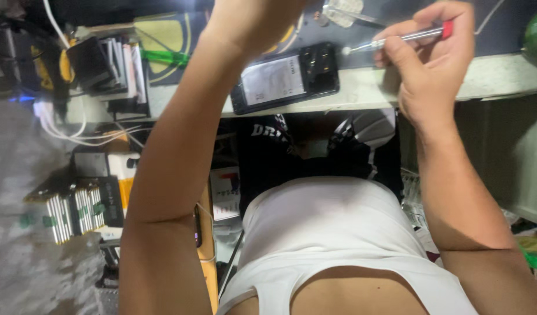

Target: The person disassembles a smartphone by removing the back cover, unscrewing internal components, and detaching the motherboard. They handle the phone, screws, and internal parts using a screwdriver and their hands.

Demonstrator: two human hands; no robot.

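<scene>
My right hand [423, 55] fingers pinch a slim screwdriver [397, 39], tip pointing at the opened phone [286, 79] near the surface's edge; I cannot tell my left hand's [251, 20] grip.

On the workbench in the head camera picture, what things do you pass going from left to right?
White cables → stack of flat phone parts → green-handled tool → opened phone lying back-up → right hand holding a silver screwdriver with a red end.
</scene>
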